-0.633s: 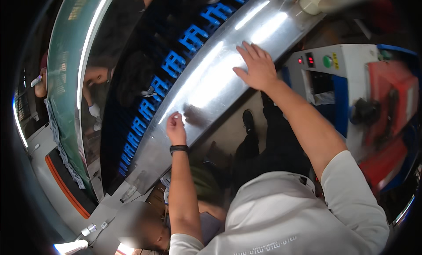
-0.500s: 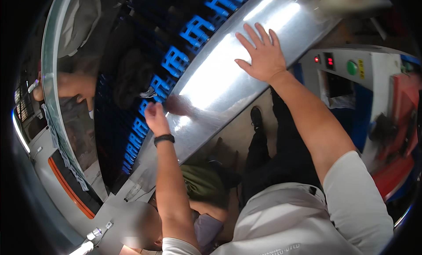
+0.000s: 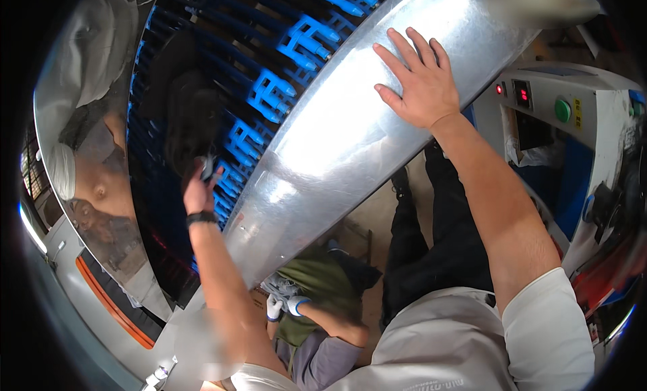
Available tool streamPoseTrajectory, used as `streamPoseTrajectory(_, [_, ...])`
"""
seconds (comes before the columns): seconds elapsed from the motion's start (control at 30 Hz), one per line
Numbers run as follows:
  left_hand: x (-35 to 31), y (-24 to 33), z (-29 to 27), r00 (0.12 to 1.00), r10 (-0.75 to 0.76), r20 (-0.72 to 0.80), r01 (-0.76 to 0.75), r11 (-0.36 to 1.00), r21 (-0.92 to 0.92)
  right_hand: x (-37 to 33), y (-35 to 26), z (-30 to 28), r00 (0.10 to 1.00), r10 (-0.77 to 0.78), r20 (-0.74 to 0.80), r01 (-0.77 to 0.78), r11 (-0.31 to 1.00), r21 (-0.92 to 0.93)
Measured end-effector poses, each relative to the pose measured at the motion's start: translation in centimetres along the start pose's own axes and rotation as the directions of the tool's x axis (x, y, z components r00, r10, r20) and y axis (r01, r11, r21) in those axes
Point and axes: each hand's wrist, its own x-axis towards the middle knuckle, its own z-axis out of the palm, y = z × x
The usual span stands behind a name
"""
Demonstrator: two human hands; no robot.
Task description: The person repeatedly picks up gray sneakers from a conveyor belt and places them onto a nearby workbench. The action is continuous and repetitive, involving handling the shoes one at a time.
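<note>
My right hand (image 3: 423, 88) lies flat on the shiny metal ledge (image 3: 303, 138), fingers spread, holding nothing. My left hand (image 3: 200, 189), with a black band at the wrist, reaches in over a dark bed of rods with blue forked pieces (image 3: 271, 94). Its fingers close around a small grey thing (image 3: 207, 166) at the near end of a dark, bulky item (image 3: 192, 111). Shadow hides what that item is, and the grey thing is too small to name.
A reflective curved panel (image 3: 87, 128) rises beyond the rods at the left. At the right stands a grey control box with a green button (image 3: 563, 110) and a red display. Below the ledge sits another person in white gloves (image 3: 296, 305), handling something grey.
My left hand has moved left and further over the rods, to the near end of the dark item. My right hand stays flat on the ledge. The view has shifted slightly.
</note>
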Motion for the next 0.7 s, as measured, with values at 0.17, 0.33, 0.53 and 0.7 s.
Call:
streamPoseTrajectory(0.17, [-9.7,7.1,-1.3,0.941,-0.012,0.337,-0.035,0.990,0.134,-0.2,-0.2,-0.1,1.000,-0.002,-0.017,0.002,1.000,-0.011])
streamPoseTrajectory(0.33, [-16.7,8.3,0.4,0.815,-0.119,0.567,-0.121,0.923,0.367,0.0,-0.3,0.1,0.999,-0.016,-0.031,0.017,1.000,0.018])
streamPoseTrajectory(0.53, [-18.3,10.4,2.5,0.461,-0.206,0.863,-0.648,0.587,0.486,0.1,-0.6,-0.1,0.999,-0.011,-0.037,0.012,0.999,0.049])
streamPoseTrajectory(0.7, [-19.7,12.9,7.3,0.237,-0.231,0.944,-0.740,0.586,0.330,0.2,-0.8,-0.2,0.999,0.001,-0.039,0.002,0.997,0.075])
